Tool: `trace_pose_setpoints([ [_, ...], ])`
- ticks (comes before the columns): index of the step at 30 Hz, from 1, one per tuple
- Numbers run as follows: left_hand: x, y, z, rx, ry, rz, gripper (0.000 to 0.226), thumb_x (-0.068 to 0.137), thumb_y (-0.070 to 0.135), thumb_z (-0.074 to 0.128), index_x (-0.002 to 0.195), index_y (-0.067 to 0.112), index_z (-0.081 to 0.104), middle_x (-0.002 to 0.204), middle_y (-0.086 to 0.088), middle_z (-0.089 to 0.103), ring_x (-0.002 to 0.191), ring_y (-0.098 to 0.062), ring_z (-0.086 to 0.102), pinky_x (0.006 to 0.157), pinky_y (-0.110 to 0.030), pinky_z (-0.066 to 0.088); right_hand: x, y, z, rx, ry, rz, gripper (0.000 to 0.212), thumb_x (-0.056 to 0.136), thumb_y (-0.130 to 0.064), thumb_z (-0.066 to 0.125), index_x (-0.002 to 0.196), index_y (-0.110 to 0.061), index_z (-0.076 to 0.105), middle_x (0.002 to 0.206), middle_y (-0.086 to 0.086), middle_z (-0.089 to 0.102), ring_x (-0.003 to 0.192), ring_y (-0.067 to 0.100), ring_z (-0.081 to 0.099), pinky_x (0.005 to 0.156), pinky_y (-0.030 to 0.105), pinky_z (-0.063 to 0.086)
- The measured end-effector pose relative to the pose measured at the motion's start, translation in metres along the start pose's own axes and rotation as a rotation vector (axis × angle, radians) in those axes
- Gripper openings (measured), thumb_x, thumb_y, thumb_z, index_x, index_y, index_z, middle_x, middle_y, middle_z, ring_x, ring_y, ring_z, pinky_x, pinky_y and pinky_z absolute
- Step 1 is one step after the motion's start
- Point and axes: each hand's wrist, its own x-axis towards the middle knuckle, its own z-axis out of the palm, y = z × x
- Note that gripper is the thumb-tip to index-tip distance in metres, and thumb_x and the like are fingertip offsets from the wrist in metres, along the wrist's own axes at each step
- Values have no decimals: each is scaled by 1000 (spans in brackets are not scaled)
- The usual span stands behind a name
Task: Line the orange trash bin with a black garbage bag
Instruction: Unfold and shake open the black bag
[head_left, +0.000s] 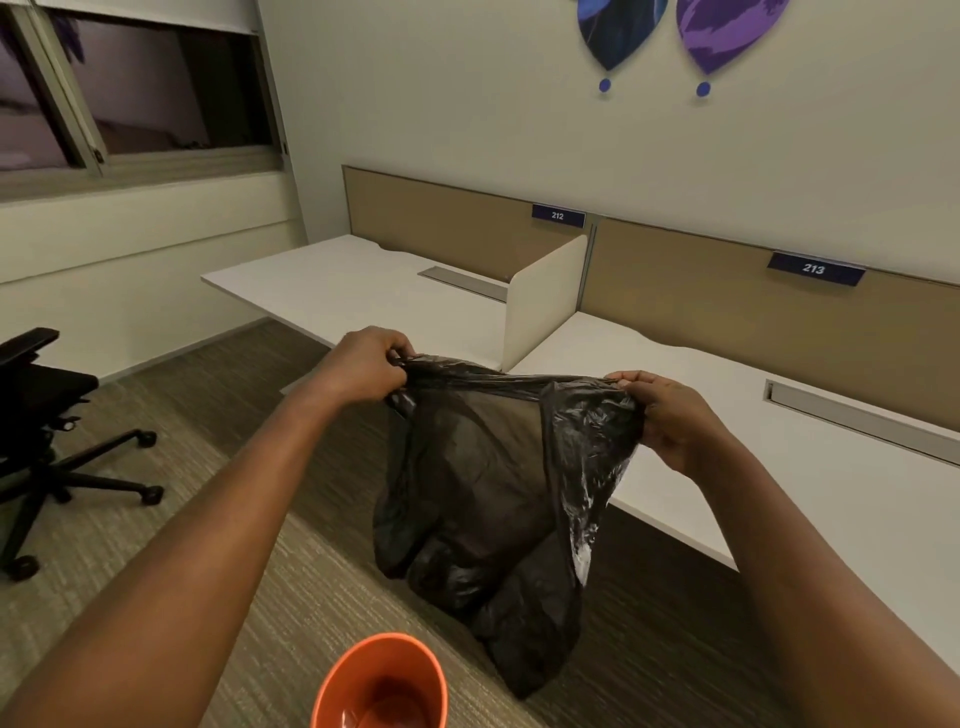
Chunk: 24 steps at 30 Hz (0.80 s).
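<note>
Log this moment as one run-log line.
left hand: grips bag | right hand: grips bag | black garbage bag: held up | orange trash bin: unlined

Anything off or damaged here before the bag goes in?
Nothing stands out. The black bag hangs intact between the left hand and right hand; the orange bin stands upright on the carpet, unlined.

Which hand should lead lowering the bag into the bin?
Probably the left hand. It grips the bag at the mouth, almost straight above the orange bin; the right hand holds the far edge, off toward the desk.
</note>
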Motion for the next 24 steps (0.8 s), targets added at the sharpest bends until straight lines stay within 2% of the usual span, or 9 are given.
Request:
trace_pose_setpoints([
  [2, 4, -9, 0, 12, 71, -21, 29, 84, 1, 58, 85, 28, 70, 91, 0, 69, 77, -13, 67, 54, -20, 48, 0, -4, 1, -27, -9, -17, 24, 102, -7, 46, 103, -5, 70, 100, 14, 68, 91, 23, 62, 70, 32, 52],
  [4, 6, -16, 0, -31, 150, -32, 34, 85, 1, 55, 79, 32, 69, 89, -1, 70, 78, -18, 69, 57, -26, 52, -1, -8, 0, -40, -18, -29, 25, 102, -8, 46, 101, -7, 70, 100, 13, 68, 91, 22, 61, 68, 31, 52],
  [8, 8, -14, 7, -614, 285, -181, 37, 94, 8, 52, 75, 29, 75, 94, -4, 74, 98, -29, 70, 85, -46, 60, -2, -13, -1, -41, 16, -57, 26, 101, -12, 46, 96, -9, 71, 99, 12, 68, 97, 26, 61, 72, 32, 52],
  [11, 8, -7, 11, -737, 344, -188, 29, 97, 24, 54, 79, 30, 76, 102, -6, 75, 100, -27, 69, 93, -54, 57, -5, -14, 2, -136, 27, -137, 36, 97, -44, 51, 91, -14, 70, 97, 10, 69, 94, 26, 62, 79, 36, 47],
  [14, 6, -3, 5, -541, 381, -47, 28, 94, 46, 56, 86, 27, 74, 94, 1, 75, 92, -21, 68, 87, -47, 56, -7, -11, 1, -486, -31, -349, 49, 84, -70, 57, 92, -24, 71, 91, -6, 70, 83, 11, 63, 70, 25, 44],
  [16, 8, -5, -3, -438, 358, 37, 34, 92, 52, 56, 84, 25, 75, 69, 5, 70, 66, -10, 60, 72, -39, 53, -3, -7, -3, -933, -114, -467, 35, 81, -63, 69, 95, -31, 71, 85, -13, 67, 79, 6, 61, 64, 20, 43],
  [19, 16, -7, -19, -383, 415, 84, 38, 89, 58, 58, 77, 26, 75, 43, 8, 52, 39, -4, 40, 55, -28, 39, 4, 0, -4, -1389, -237, -376, 27, 90, -49, 66, 102, -26, 73, 92, -9, 64, 88, 14, 59, 71, 25, 45],
  [21, 21, -7, -26, -284, 540, 123, 39, 89, 58, 57, 78, 24, 73, 50, 5, 57, 44, -7, 47, 56, -28, 39, 5, 5, -6, -1362, -306, -270, 21, 94, -40, 64, 102, -23, 74, 96, -7, 65, 94, 16, 59, 76, 27, 45],
  [24, 23, -8, -22, 109, 675, 203, 31, 91, 47, 60, 102, 19, 67, 82, -6, 65, 79, -25, 63, 69, -34, 43, -1, 8, -5, -742, -438, 24, 16, 97, -28, 63, 103, -17, 74, 96, 2, 74, 94, 20, 67, 76, 30, 54],
])
